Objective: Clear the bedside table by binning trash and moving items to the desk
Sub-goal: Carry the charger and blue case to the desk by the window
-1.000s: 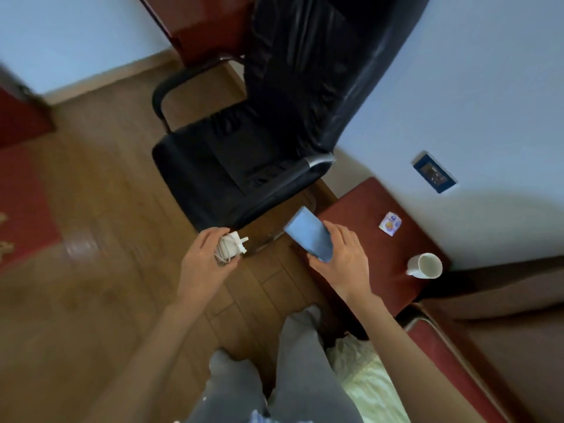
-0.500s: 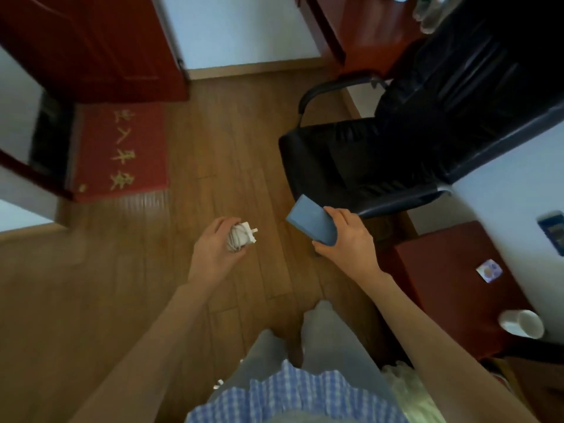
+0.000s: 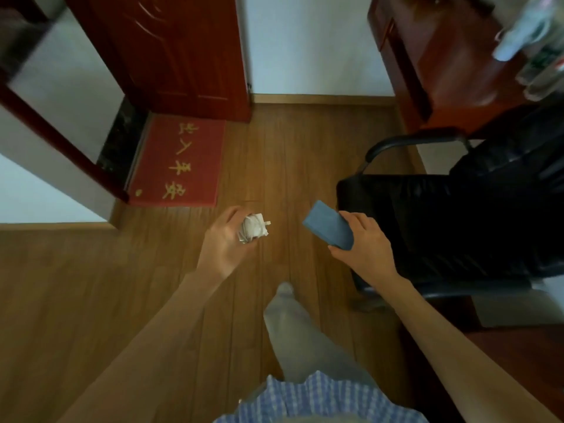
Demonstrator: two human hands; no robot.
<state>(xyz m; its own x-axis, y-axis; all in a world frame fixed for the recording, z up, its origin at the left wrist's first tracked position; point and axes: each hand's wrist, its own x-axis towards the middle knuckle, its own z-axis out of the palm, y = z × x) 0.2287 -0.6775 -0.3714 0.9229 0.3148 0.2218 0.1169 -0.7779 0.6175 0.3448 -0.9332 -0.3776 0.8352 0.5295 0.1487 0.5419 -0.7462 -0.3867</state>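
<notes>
Plainly, both loads are already in hand, and the worktop [image 3: 451,56] they are bound for lies up and to the right of the black chair [image 3: 457,215], its dark red corner showing just past the chair's armrest. That bearing is what the coming move turns on: from either hand the worktop sits forward and rightward, and the chair stands between it and the person.

The right hand [image 3: 363,248] is the nearer of the two. Its fingers [image 3: 358,219] are curled over the rear end of the blue box [image 3: 328,225], thumb beneath, so the box juts out ahead of the knuckles with its long axis running forward and to the left, away from the chair's seat edge, which it hovers just beside.

The left hand [image 3: 224,239] is farther from the chair, out over the wooden floor [image 3: 91,300]. It grips the white charger bundle [image 3: 254,228] (a plug with its cord wound round it, as far as the blur allows), the fingers wrapped round from behind and the plug's prongs poking out to the right, toward the box. The two things are near each other but apart.

My judgement: the right hand should lead, swinging the box's free end round toward the worktop, and the chair's armrest is the thing most likely to be clipped.
</notes>
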